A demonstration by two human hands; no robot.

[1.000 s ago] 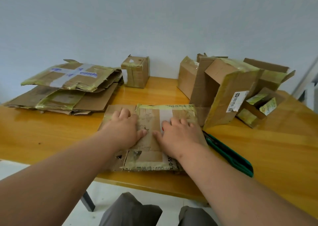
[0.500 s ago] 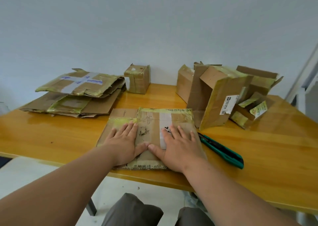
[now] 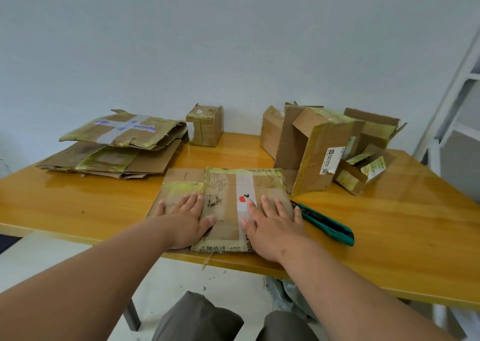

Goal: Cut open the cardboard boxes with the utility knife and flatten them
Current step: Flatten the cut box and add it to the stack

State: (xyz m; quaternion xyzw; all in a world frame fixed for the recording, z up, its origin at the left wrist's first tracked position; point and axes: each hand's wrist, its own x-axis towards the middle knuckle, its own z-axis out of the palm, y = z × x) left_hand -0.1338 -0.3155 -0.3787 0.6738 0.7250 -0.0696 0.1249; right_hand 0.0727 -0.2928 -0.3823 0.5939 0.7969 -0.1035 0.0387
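wooden table [image 3: 389, 224], two hands, one flattened box [image 3: 226, 185]

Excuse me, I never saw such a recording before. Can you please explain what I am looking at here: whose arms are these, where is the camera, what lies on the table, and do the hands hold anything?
The camera sits on a person's head and looks forward and down, so the two bare arms are their own. There is no robot. The left hand and right hand press flat, fingers spread, on a flattened cardboard box at the near edge of the wooden table. They grasp nothing. A green utility knife lies just right of it. Far left is a stack of flattened boxes; at the back stands a small taped box; on the right are opened boxes, not yet flattened.
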